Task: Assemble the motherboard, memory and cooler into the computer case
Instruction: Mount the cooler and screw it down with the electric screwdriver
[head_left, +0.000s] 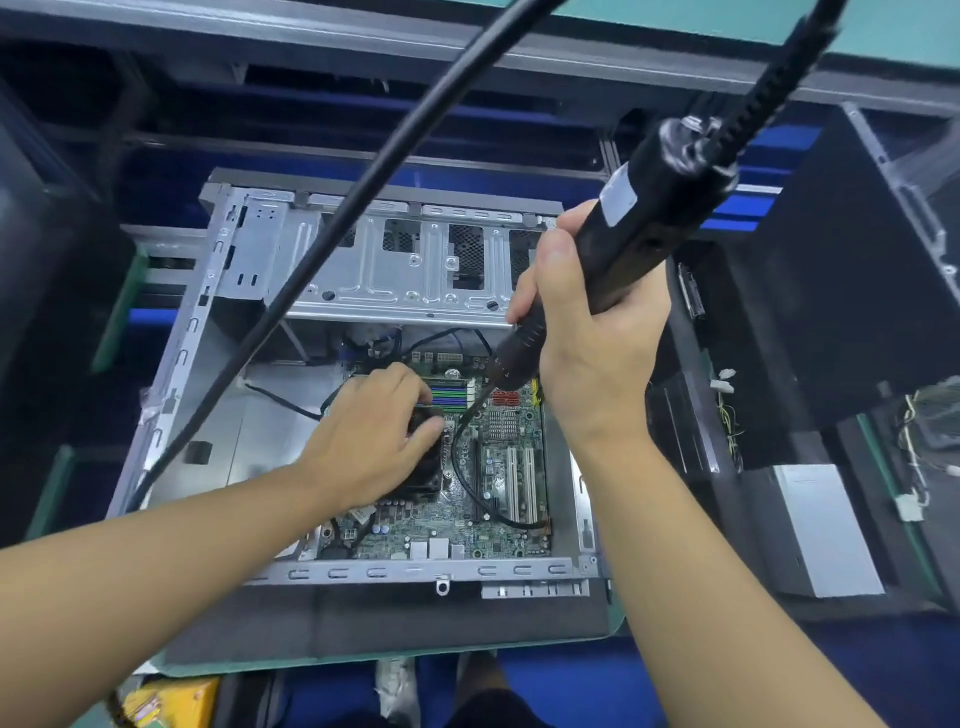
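Note:
An open metal computer case (249, 244) lies on its side on the bench. A green motherboard (498, 499) sits inside it, with coloured memory slots (449, 392) near its top. My left hand (374, 431) grips the top edge of the black cooler (428, 467) on the board. My right hand (582, 332) holds a black electric screwdriver (639, 223), tilted, its bit (470, 413) pointing down at the board beside the cooler's upper right corner. Most of the cooler is hidden under my left hand.
A thick black cable (332, 228) runs diagonally over the case's left half. More black cases (831, 270) stand at the right with loose wires (911, 467). A thin black cable (467, 488) loops over the board. A yellow item (171, 701) lies below the bench edge.

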